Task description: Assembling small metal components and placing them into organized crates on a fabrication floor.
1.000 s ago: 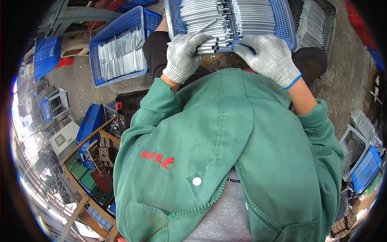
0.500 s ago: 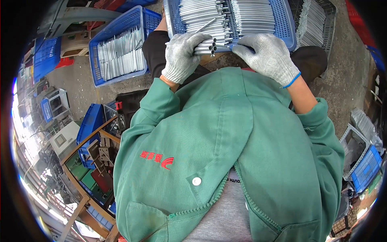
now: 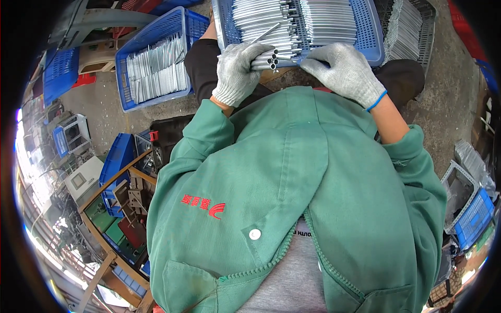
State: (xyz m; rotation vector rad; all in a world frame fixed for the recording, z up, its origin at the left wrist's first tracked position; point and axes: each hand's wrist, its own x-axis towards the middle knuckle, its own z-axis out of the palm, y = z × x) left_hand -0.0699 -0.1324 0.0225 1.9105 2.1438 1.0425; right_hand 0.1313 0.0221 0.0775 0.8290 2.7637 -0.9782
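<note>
My left hand [image 3: 236,70], in a grey-white knit glove, is closed around a small bundle of silver metal tubes [image 3: 265,60]. The tubes' open ends point to the right, toward my other hand. My right hand [image 3: 342,70], gloved alike with a blue cuff edge, is just right of the bundle with thumb and forefinger brought together. What its fingertips hold, if anything, is too small to make out. Both hands are at the near edge of a blue plastic basket [image 3: 369,36], which holds rows of similar tubes [image 3: 329,23]. One loose tube [image 3: 266,33] lies aslant on top.
Another blue basket [image 3: 121,86] of tubes stands on the floor at the left. To the right is a dark crate [image 3: 430,31] with more tubes [image 3: 404,31]. A wooden-framed bench [image 3: 94,206] with metal parts lies at lower left, and a blue crate [image 3: 474,219] at lower right.
My right hand has shifted very slightly, its fingertips still near the tube ends. The left hand keeps its hold on the bundle, moved a touch to the right.
</note>
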